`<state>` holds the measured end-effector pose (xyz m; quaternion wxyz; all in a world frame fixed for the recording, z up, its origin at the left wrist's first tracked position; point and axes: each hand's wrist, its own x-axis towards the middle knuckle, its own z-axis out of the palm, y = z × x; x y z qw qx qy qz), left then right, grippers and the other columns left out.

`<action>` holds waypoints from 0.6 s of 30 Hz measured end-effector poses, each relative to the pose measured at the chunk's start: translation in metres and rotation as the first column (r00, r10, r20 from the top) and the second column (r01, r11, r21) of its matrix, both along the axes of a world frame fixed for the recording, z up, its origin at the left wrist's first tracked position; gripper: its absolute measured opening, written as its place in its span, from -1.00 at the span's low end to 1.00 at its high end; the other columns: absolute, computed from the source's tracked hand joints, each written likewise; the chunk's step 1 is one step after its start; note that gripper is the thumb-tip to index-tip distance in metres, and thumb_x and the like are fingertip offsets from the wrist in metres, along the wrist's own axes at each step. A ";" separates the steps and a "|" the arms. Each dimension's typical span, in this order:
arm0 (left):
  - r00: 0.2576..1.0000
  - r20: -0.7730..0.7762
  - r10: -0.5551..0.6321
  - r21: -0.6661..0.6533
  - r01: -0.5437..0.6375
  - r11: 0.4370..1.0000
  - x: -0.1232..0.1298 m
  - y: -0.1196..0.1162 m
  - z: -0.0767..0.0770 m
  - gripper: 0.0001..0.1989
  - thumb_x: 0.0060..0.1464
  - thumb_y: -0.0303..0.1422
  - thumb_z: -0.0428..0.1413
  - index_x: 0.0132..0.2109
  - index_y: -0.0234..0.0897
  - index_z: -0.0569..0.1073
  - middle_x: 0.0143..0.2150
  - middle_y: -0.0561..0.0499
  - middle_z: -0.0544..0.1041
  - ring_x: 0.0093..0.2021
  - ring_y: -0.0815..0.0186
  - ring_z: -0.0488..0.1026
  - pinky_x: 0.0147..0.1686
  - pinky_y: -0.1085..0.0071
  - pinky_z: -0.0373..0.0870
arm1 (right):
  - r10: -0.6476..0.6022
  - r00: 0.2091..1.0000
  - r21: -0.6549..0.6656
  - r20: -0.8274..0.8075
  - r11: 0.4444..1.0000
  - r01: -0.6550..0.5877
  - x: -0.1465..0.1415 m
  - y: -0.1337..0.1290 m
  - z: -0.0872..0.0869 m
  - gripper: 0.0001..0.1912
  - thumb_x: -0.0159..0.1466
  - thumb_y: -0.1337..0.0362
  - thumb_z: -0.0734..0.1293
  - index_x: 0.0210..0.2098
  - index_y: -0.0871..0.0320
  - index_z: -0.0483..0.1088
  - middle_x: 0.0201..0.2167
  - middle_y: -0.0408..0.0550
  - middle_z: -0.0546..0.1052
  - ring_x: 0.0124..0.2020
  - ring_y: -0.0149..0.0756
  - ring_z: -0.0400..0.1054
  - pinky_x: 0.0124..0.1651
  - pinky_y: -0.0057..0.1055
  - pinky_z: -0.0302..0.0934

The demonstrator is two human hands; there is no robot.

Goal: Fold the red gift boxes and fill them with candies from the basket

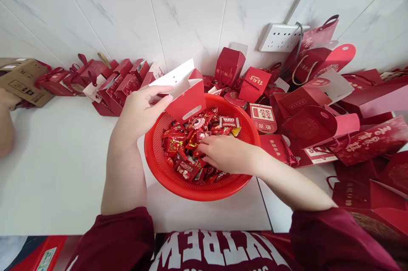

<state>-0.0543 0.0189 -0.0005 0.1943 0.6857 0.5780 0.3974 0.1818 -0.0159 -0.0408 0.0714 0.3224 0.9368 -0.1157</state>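
Observation:
My left hand (145,111) is closed on the near left edge of a red paper gift box (188,101), thumb in front and fingers behind. The box tilts over the back rim of a red plastic basket (153,166), its white-lined top flaps standing open. Wrapped candies (186,169), mostly red, fill the basket's bottom. My right hand (228,152) reaches into the basket from the right. Its fingers are curled together at a pinkish wrapped candy (203,135) on the pile; the fingertips are partly hidden among the wrappers.
Several red boxes (119,84) line the wall at left beside a brown cardboard box (27,79). More red boxes and bags (315,126) crowd the right. A power strip (280,37) hangs on the wall. Another person's arm (4,122) shows at the left edge.

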 end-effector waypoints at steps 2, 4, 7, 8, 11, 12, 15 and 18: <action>0.998 -0.051 -0.029 -0.040 0.027 0.999 -0.001 0.001 0.000 -0.62 0.19 -0.20 0.21 0.13 -0.13 0.61 0.10 -0.03 0.63 0.01 0.11 0.60 0.12 0.17 0.52 | 0.069 0.994 0.088 0.079 0.993 -0.076 -0.015 -0.005 0.003 -0.72 0.41 0.43 0.20 0.01 0.32 0.47 0.00 0.25 0.54 -0.02 0.05 0.49 -0.07 -0.15 0.35; 0.997 -0.070 -0.041 -0.050 0.037 0.998 -0.004 0.001 0.000 -0.61 0.18 -0.17 0.23 0.13 -0.11 0.61 0.13 -0.03 0.61 0.00 0.11 0.60 0.09 0.18 0.53 | 0.149 0.983 0.100 0.104 0.982 -0.159 -0.029 -0.005 0.004 -0.70 0.38 0.49 0.18 0.01 0.35 0.47 -0.03 0.24 0.54 0.00 0.07 0.47 -0.03 -0.10 0.34; 0.995 -0.068 -0.075 -0.062 0.070 0.996 -0.007 0.002 0.000 -0.59 0.17 -0.18 0.24 0.15 -0.10 0.59 0.09 -0.03 0.63 -0.05 0.14 0.62 0.03 0.21 0.56 | 0.311 0.949 0.048 0.054 0.948 -0.314 -0.049 0.001 -0.004 -0.70 0.38 0.50 0.18 0.01 0.32 0.46 -0.05 0.17 0.56 -0.04 -0.02 0.49 -0.07 -0.15 0.35; 0.994 -0.072 -0.087 -0.071 0.082 0.994 -0.008 0.002 0.000 -0.58 0.17 -0.19 0.24 0.16 -0.10 0.59 0.07 -0.03 0.64 -0.07 0.14 0.63 0.02 0.21 0.56 | 0.363 0.931 0.024 0.038 0.931 -0.364 -0.055 0.004 -0.009 -0.71 0.38 0.47 0.19 0.02 0.32 0.46 -0.04 0.16 0.57 -0.04 -0.03 0.49 -0.10 -0.17 0.35; 0.991 -0.078 -0.108 -0.079 0.102 0.992 -0.008 0.001 0.000 -0.57 0.17 -0.19 0.23 0.17 -0.11 0.58 0.06 -0.04 0.64 -0.09 0.14 0.63 0.01 0.21 0.57 | 0.448 0.893 -0.063 0.031 0.893 -0.446 -0.068 0.011 -0.026 -0.68 0.38 0.34 0.27 0.08 0.31 0.44 0.03 0.14 0.57 0.05 0.00 0.44 -0.07 -0.16 0.36; 0.991 -0.074 -0.109 -0.073 0.104 0.992 -0.008 0.001 -0.001 -0.57 0.17 -0.18 0.24 0.16 -0.12 0.58 0.07 -0.04 0.64 -0.09 0.14 0.63 0.00 0.21 0.56 | 0.456 0.889 -0.092 0.033 0.887 -0.452 -0.069 0.013 -0.031 -0.66 0.37 0.31 0.29 0.09 0.31 0.45 0.06 0.14 0.56 0.09 0.01 0.41 -0.04 -0.15 0.35; 0.991 -0.069 -0.113 -0.059 0.109 0.992 -0.006 0.002 -0.001 -0.57 0.17 -0.17 0.25 0.15 -0.14 0.58 0.12 -0.03 0.61 -0.09 0.15 0.63 0.01 0.22 0.55 | 0.467 0.884 -0.160 0.013 0.874 -0.459 -0.068 0.018 -0.041 -0.70 0.36 0.24 0.30 -0.01 0.25 0.53 0.17 0.11 0.52 0.19 0.02 0.32 0.07 -0.16 0.31; 0.989 -0.083 -0.124 -0.067 0.118 0.991 -0.006 0.002 -0.001 -0.58 0.18 -0.18 0.23 0.16 -0.15 0.57 0.17 -0.03 0.59 -0.08 0.17 0.62 0.03 0.23 0.54 | 0.447 0.895 -0.202 0.006 0.877 -0.437 -0.061 0.024 -0.041 -0.77 0.35 0.25 0.30 -0.17 0.19 0.60 0.18 0.06 0.51 0.15 -0.04 0.34 0.05 -0.22 0.30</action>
